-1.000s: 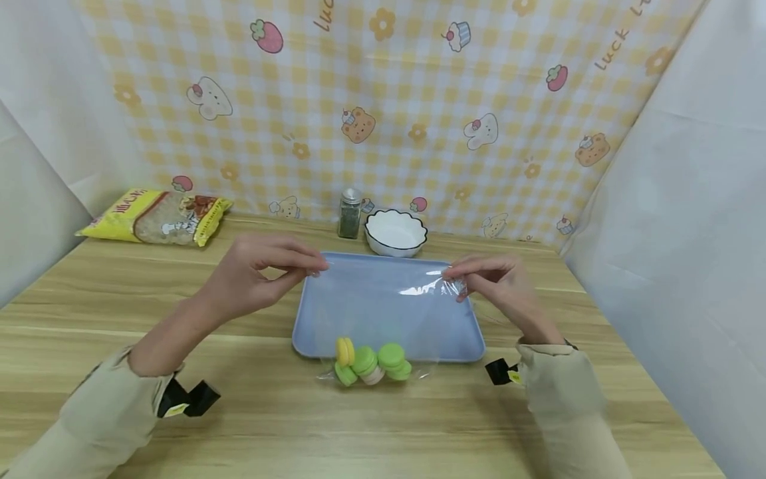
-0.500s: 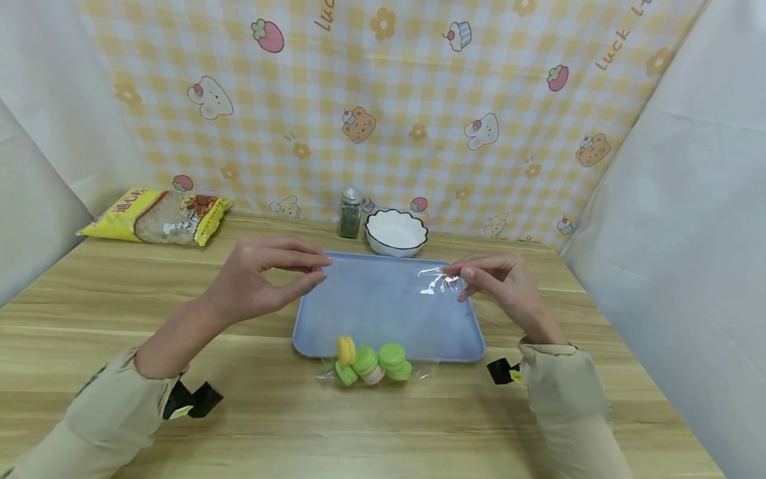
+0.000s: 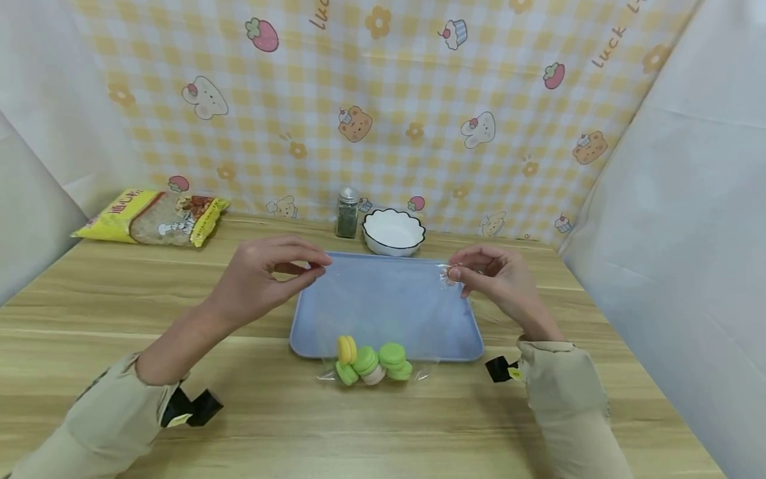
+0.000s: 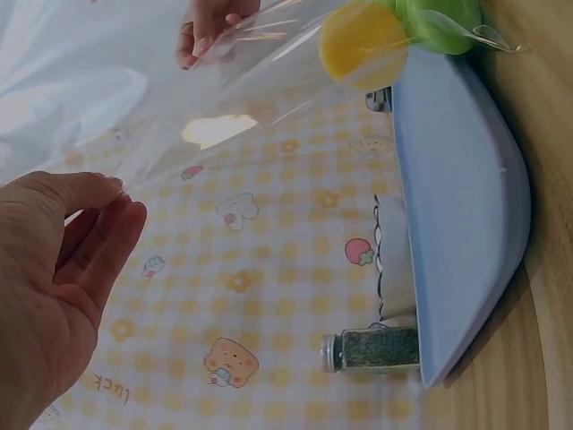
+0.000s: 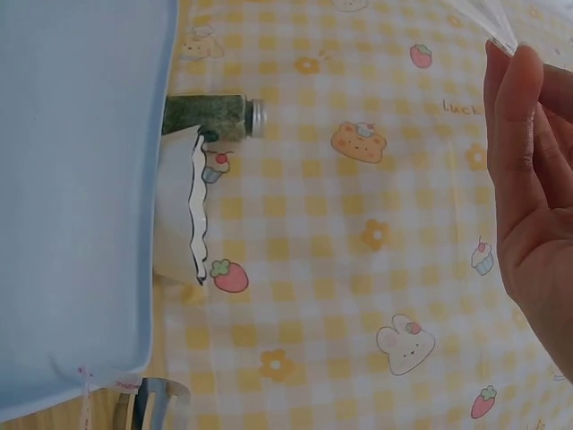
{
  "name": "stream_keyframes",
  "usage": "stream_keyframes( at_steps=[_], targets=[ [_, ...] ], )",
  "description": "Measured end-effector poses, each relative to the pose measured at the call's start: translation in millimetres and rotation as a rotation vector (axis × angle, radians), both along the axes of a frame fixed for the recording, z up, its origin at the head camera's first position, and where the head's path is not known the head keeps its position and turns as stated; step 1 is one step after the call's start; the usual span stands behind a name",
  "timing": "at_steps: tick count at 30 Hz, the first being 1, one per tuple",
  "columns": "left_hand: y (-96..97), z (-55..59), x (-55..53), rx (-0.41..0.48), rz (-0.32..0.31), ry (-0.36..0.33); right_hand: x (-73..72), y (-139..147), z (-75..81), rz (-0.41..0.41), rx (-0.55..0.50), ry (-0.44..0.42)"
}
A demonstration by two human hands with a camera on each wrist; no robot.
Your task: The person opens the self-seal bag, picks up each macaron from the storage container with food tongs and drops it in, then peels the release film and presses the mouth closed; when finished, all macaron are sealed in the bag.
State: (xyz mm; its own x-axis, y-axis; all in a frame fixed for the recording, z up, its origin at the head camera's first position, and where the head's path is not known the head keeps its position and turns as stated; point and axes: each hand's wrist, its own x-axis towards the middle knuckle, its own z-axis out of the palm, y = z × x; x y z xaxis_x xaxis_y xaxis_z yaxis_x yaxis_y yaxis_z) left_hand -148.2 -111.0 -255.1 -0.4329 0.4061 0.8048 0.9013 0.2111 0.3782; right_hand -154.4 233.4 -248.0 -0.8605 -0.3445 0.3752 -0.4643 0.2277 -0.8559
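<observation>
A clear plastic bag (image 4: 215, 130) hangs between my two hands, with several macarons in its bottom: a yellow macaron (image 3: 346, 350), green macarons (image 3: 391, 356) and a pale one (image 3: 374, 375). My left hand (image 3: 269, 276) pinches the bag's upper left corner between thumb and fingertips, seen also in the left wrist view. At the upper right corner my right hand (image 3: 497, 279) pinches the film between thumb and index finger, the other fingers loosely bent. Through the film shows a blue tray (image 3: 467, 336) on the table behind. The macarons overlap the tray's near edge in the head view.
Behind the tray stand a white scalloped bowl (image 3: 393, 233) and a glass jar of dried green herbs (image 3: 347, 214). A yellow food packet (image 3: 152, 216) lies at the back left. A checked cloth (image 3: 413, 80) hangs behind the wooden table (image 3: 359, 432).
My right hand has turned slightly and its fingers have shifted on the bag's corner. The glare on the film has shrunk toward that hand. The macarons have hardly moved.
</observation>
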Motion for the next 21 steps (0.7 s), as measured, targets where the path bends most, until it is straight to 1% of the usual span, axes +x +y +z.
stream_keyframes(
  at_steps=[5,9,12,15,17,19,21],
  targets=[
    [0.4,-0.2,3.6,0.008,0.017,-0.097,-1.0,1.0,0.1,-0.016,0.004,-0.003],
    [3.1,-0.2,6.0,0.021,0.041,-0.163,-1.8,1.1,0.6,-0.003,0.004,0.002],
    [6.3,-0.7,7.3,0.038,0.067,-0.231,-1.8,0.7,1.3,0.002,0.026,0.015],
    [9.6,-1.8,7.7,0.052,0.082,-0.313,-1.8,0.6,3.1,-0.009,0.085,0.036],
    [11.5,-2.2,7.4,0.053,0.094,-0.353,-1.8,1.0,6.1,-0.019,0.154,0.047],
    [12.7,-2.4,7.2,0.048,0.111,-0.374,-2.0,0.5,12.7,-0.014,0.226,0.078],
    [13.1,-1.9,7.5,0.041,0.134,-0.377,-1.2,-5.0,23.6,-0.003,0.302,0.136]
  ],
)
